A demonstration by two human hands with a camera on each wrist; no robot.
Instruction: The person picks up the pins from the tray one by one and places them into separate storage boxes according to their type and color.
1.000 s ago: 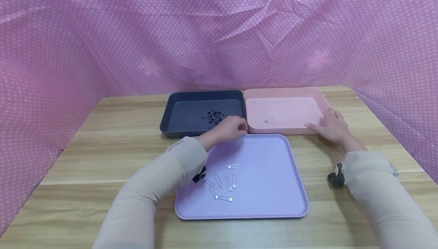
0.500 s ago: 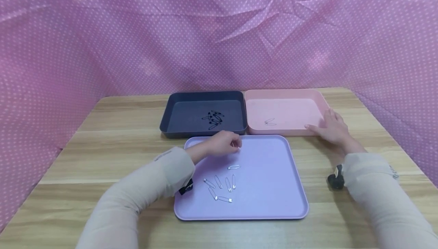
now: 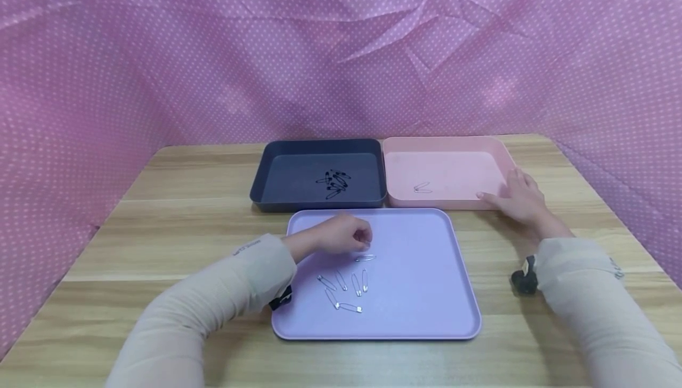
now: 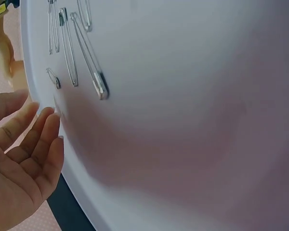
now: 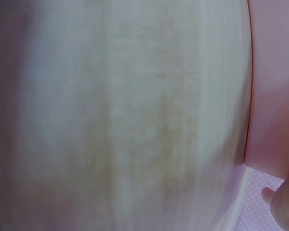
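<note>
A light wooden table with a plank-like grain (image 3: 176,228) carries three things: a shallow square lilac plastic tray (image 3: 426,281) near the front edge, and behind it, side by side and touching, a dark grey plastic bin (image 3: 288,178) and a pale pink plastic bin (image 3: 453,166).

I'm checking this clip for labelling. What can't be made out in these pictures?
- Head view: the black pins in the dark tray are too small and heaped to count.
- Head view: left hand hides its own fingers' undersides.
- Right wrist view: blurred; only the pink tray wall and a fingertip at the edge show.
</note>
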